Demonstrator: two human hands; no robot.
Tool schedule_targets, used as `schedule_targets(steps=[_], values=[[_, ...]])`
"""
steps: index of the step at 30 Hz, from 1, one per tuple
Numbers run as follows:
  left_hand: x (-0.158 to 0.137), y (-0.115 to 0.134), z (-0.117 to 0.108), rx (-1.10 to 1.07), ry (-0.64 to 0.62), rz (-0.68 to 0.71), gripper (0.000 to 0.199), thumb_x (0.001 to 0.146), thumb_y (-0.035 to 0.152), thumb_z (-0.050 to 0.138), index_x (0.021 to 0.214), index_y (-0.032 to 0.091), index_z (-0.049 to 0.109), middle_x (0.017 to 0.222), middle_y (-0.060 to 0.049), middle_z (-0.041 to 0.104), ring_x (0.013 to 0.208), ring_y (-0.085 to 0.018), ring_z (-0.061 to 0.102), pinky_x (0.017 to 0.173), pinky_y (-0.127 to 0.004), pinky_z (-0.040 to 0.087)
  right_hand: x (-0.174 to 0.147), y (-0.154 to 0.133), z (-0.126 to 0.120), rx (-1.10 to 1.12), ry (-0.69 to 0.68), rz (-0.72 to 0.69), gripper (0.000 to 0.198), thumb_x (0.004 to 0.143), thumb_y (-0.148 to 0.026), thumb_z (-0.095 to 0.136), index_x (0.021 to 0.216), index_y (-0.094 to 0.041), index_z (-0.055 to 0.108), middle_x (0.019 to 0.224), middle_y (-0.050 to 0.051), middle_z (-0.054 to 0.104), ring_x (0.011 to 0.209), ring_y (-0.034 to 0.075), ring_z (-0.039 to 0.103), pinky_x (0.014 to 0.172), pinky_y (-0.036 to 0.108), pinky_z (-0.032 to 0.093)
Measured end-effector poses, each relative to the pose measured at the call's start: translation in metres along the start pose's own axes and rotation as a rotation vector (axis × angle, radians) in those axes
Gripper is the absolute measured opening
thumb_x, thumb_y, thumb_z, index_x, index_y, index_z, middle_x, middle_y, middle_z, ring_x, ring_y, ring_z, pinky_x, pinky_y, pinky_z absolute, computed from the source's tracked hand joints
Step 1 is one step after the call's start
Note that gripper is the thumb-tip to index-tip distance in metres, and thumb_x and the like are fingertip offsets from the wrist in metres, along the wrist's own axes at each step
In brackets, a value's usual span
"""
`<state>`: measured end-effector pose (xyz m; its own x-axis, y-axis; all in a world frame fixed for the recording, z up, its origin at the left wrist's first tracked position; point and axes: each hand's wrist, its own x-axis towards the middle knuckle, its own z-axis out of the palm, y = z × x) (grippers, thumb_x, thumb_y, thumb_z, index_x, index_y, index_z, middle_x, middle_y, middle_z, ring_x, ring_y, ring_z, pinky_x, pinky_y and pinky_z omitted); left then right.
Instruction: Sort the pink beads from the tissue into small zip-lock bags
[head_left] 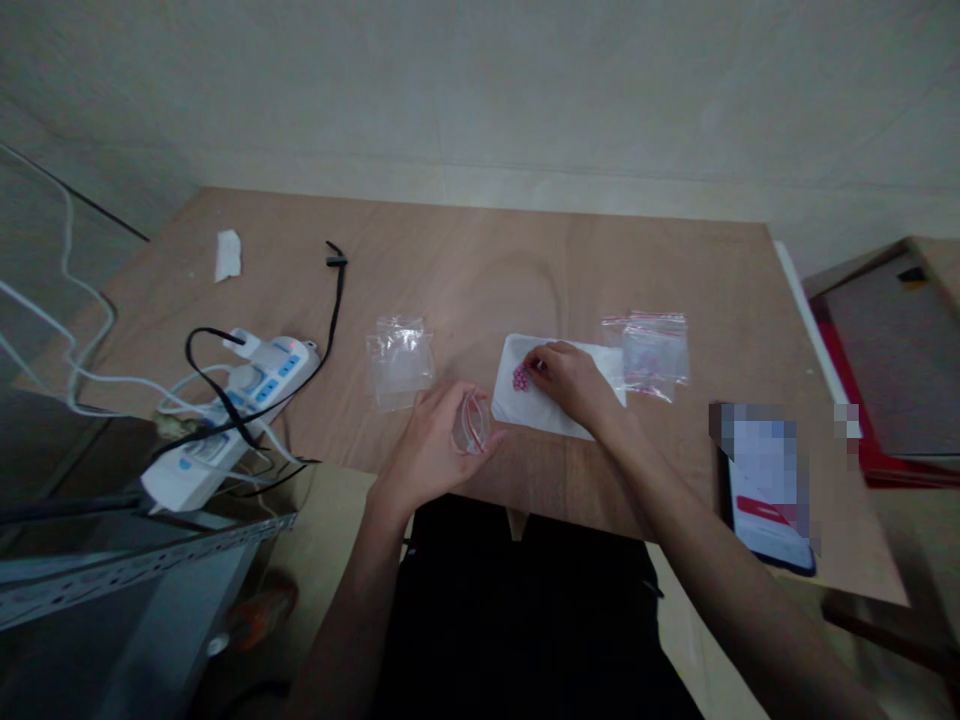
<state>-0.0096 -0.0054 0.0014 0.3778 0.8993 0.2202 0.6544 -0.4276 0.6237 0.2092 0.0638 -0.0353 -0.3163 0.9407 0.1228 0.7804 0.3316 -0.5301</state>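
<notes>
Inside the curled left hand (pixel 424 440), gripped baggie (pixel 471 424) gapes; right hand (pixel 574 380) bends over pink beads (pixel 519 378), can't tell if pinching.

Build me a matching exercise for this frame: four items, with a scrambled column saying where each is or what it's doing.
1. Left hand
2. Right hand
3. Phone
4. Power strip

A. On the table, at the picture's right
B. Has cables running to it
C. Holds a clear bag
D. Fingers at the pink beads on the white mat

Pairs: 1-C, 2-D, 3-A, 4-B
</notes>
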Motion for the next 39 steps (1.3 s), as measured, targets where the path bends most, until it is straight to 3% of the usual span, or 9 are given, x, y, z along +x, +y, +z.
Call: schedule_targets(steps=[5, 10, 15, 30, 35, 39], values=[[0.001, 0.002, 0.002, -0.042, 0.04, -0.015, 0.033, 0.081, 0.035, 0.069, 0.104, 0.021, 0.051, 0.097, -0.005, 0.064, 0.092, -0.021, 0.063, 0.083, -0.037, 0.05, -0.008, -0.017, -0.015, 0.074, 0.065, 0.039, 0.009, 0.079, -0.008, 0.066, 0.084, -0.014, 0.07, 0.078, 0.007, 0.072, 0.069, 0.016, 0.064, 0.067, 0.028, 0.049], [0.01, 0.007, 0.017, -0.167, 0.162, 0.013, 0.036, 0.077, 0.03, 0.07, 0.105, 0.021, 0.049, 0.096, -0.005, 0.064, 0.088, -0.02, 0.064, 0.08, -0.036, 0.051, -0.037, -0.066, -0.048, 0.387, 0.152, -0.059, 0.009, 0.081, -0.014, 0.067, 0.087, -0.017, 0.072, 0.076, 0.0, 0.072, 0.063, 0.011, 0.062, 0.058, 0.021, 0.047], [0.022, 0.017, 0.034, -0.295, 0.181, 0.074, 0.048, 0.065, 0.026, 0.071, 0.106, 0.021, 0.045, 0.095, -0.006, 0.062, 0.086, -0.022, 0.063, 0.076, -0.037, 0.052, -0.05, -0.097, -0.068, 0.275, 0.077, -0.143, 0.01, 0.083, -0.011, 0.066, 0.086, -0.019, 0.071, 0.076, 0.0, 0.069, 0.065, 0.011, 0.059, 0.058, 0.021, 0.046], [0.022, 0.027, 0.041, -0.414, 0.226, 0.051, 0.052, 0.067, 0.034, 0.07, 0.111, 0.022, 0.044, 0.104, -0.008, 0.063, 0.094, -0.022, 0.063, 0.079, -0.036, 0.051, -0.054, -0.095, -0.064, 0.125, 0.142, -0.147, 0.011, 0.09, -0.017, 0.06, 0.096, -0.023, 0.068, 0.087, 0.002, 0.073, 0.074, 0.016, 0.063, 0.063, 0.028, 0.049], [0.023, 0.029, 0.043, -0.459, 0.255, 0.066, 0.047, 0.069, 0.033, 0.067, 0.107, 0.022, 0.043, 0.096, -0.004, 0.059, 0.086, -0.019, 0.061, 0.075, -0.034, 0.051, -0.055, -0.096, -0.062, 0.086, 0.133, -0.198, 0.013, 0.094, -0.023, 0.056, 0.093, -0.02, 0.068, 0.087, 0.004, 0.073, 0.078, 0.018, 0.062, 0.07, 0.03, 0.052], [0.022, 0.028, 0.045, -0.503, 0.244, 0.021, 0.05, 0.07, 0.035, 0.071, 0.105, 0.024, 0.038, 0.088, 0.001, 0.052, 0.075, -0.014, 0.055, 0.066, -0.028, 0.048, -0.06, -0.09, -0.06, 0.12, 0.113, -0.26, 0.015, 0.092, -0.03, 0.059, 0.088, -0.021, 0.07, 0.105, 0.008, 0.071, 0.093, 0.022, 0.062, 0.079, 0.036, 0.054]])
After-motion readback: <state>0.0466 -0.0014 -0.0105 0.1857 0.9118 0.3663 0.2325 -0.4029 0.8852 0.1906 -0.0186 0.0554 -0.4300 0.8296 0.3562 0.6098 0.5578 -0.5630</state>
